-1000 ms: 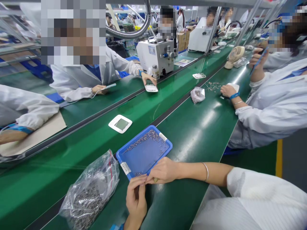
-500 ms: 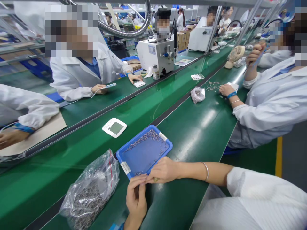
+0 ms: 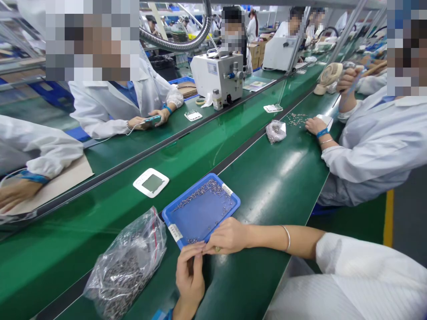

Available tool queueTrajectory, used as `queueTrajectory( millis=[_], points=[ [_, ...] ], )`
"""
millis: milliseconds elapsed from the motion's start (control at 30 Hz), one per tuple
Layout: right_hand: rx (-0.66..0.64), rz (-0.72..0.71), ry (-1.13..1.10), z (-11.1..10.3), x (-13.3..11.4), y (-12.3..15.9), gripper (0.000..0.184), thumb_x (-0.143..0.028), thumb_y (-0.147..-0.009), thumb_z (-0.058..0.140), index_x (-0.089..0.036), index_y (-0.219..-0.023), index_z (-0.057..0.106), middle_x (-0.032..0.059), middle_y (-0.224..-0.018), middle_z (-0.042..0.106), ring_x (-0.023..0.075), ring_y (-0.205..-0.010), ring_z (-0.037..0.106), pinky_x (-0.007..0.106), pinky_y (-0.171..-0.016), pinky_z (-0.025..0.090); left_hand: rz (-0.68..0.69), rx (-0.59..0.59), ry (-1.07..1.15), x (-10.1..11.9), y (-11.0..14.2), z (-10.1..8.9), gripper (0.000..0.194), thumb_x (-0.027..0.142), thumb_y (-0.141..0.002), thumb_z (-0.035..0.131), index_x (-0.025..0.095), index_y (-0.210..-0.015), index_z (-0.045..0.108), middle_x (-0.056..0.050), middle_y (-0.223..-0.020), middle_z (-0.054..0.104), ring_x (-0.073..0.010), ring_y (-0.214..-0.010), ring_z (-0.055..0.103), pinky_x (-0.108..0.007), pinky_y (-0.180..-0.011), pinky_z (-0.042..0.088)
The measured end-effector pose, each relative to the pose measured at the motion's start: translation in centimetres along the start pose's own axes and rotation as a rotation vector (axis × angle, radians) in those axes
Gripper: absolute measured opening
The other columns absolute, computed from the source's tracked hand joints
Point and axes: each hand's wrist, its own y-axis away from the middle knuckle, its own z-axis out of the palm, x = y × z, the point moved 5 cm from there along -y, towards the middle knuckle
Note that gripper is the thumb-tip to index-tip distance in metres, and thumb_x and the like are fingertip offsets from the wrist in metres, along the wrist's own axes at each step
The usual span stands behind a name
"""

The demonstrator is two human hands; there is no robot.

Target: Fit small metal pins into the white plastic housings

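Observation:
My left hand (image 3: 189, 275) and my right hand (image 3: 227, 237) meet fingertip to fingertip at the near edge of a blue tray (image 3: 203, 216). Both hands are pinched closed; whatever is between the fingers is too small to make out. Several small metal pins lie scattered in the tray, mostly along its far side. To the left of my hands lies a clear plastic bag (image 3: 125, 266) full of the same small metal parts.
A white device with a grey screen (image 3: 151, 182) lies on the green conveyor belt (image 3: 110, 209) beyond the tray. Co-workers in white coats sit on both sides. A small bag of parts (image 3: 275, 131), a white machine (image 3: 218, 79) and a desk fan (image 3: 328, 76) stand farther up.
The white screen device has travelled left along the belt. The co-worker across the belt drew an arm back and now holds a tool with both hands. My hands have stayed put.

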Motion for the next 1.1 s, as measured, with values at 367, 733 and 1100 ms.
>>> queueTrajectory(
  millis=[367, 733, 1100],
  points=[
    [0.129, -0.026, 0.023, -1.2, -0.4, -0.6, 0.022, -0.035, -0.1, 0.053, -0.02, -0.089, 0.064, -0.0064, -0.074, 0.072, 0.0045, -0.057, 0.061, 0.021, -0.05, 0.036, 0.001, -0.004, -0.001, -0.1, 0.0, -0.1, 0.019, 0.001, -0.092, 0.052, 0.017, -0.099, 0.06, -0.003, -0.094, 0.066, -0.0121, -0.091, 0.066, -0.023, -0.086, 0.055],
    [0.058, 0.028, -0.012, -0.1, 0.0, 0.0, 0.023, -0.037, -0.101, 0.052, -0.019, -0.099, 0.064, -0.0055, -0.077, 0.074, 0.0044, -0.064, 0.068, 0.019, -0.055, 0.044, 0.007, 0.005, -0.019, -0.1, 0.1, -0.2, 0.019, 0.002, -0.092, 0.053, 0.018, -0.099, 0.061, -0.002, -0.093, 0.065, -0.0115, -0.092, 0.065, -0.022, -0.085, 0.055],
    [-0.015, 0.04, -0.024, 0.4, 0.2, 0.3, 0.028, -0.039, -0.104, 0.045, -0.019, -0.107, 0.065, -0.0034, -0.082, 0.075, 0.0054, -0.066, 0.068, 0.019, -0.055, 0.043, -0.003, 0.009, -0.038, -0.1, 0.1, -0.3, 0.017, 0.005, -0.093, 0.053, 0.019, -0.097, 0.062, -0.002, -0.092, 0.065, -0.012, -0.09, 0.066, -0.023, -0.082, 0.056]
  ],
)
